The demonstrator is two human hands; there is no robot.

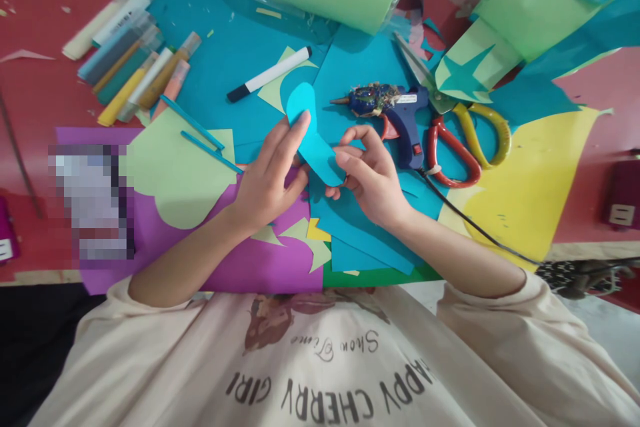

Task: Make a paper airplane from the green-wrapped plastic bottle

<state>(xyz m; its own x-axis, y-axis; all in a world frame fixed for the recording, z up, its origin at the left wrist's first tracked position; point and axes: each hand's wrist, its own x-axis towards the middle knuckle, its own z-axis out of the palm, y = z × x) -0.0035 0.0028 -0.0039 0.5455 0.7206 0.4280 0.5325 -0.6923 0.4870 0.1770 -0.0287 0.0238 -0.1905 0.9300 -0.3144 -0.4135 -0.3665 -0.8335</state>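
Observation:
Between my hands is a bright blue paper cutout (320, 147) with rounded ends and a crease across its middle. My left hand (273, 170) grips its left side, fingers lying along the upper lobe and the thumb below. At the lower right end, my right hand (370, 177) pinches the edge between thumb and fingers. Just right of that hand lies a dark blue glue gun (385, 103) with a red trigger, its nozzle pointing left. A white marker with black ends (270, 73) rests above my left hand on a light green paper scrap.
Scissors (445, 113) with red and yellow handles lie beside the glue gun, whose black cord (480, 230) runs to the lower right. Several coloured markers (135, 60) are grouped at upper left. Blue sheets (220, 27), purple paper (215, 260) and yellow paper (540, 180) cover the red table.

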